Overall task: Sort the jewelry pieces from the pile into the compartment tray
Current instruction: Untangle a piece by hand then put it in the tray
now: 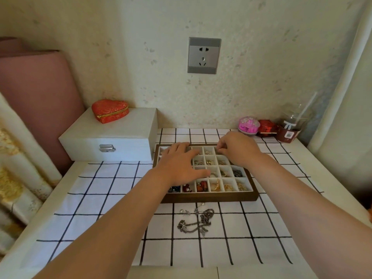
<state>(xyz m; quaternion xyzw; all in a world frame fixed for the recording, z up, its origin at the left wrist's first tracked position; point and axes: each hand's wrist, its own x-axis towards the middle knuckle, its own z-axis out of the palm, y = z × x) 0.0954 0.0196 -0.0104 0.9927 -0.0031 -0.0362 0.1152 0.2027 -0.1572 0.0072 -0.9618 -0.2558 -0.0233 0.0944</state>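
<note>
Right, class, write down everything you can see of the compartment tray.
The compartment tray has a dark wooden frame and pale lining, divided into small square cells, many holding gold, red or dark jewelry. It lies flat on the checked cloth. The left hand rests flat on its left side; the right hand curls over its far right corner.

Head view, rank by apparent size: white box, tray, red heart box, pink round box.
1. white box and tray: about alike; the tray is nearer and partly hidden, so not ranked apart.
2. red heart box
3. pink round box
</note>
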